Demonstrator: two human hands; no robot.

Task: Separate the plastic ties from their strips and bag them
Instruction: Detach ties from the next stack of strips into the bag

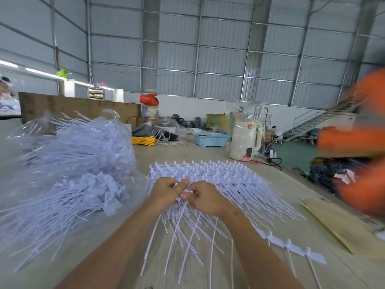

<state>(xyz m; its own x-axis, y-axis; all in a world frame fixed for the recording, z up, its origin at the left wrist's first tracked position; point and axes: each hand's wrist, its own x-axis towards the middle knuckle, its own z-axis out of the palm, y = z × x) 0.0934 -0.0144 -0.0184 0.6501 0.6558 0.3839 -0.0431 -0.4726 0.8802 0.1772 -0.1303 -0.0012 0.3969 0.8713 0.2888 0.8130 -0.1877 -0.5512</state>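
No readable writing anywhere I look. Left hand [166,192] and right hand [205,197] together, both pinching white plastic tie strip [184,195] above light wooden table [187,151].

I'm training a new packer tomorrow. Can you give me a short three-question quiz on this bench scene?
1. True or false: both hands grip white ties.
2. Where is the clear bag of loose ties: left or right of the hands?
3. What sits just left of the white kettle? A) blue basket B) red bucket C) green crate

Key
1. True: left hand and right hand pinch the ties.
2. Left: the bag.
3. A: the basket beside the kettle.
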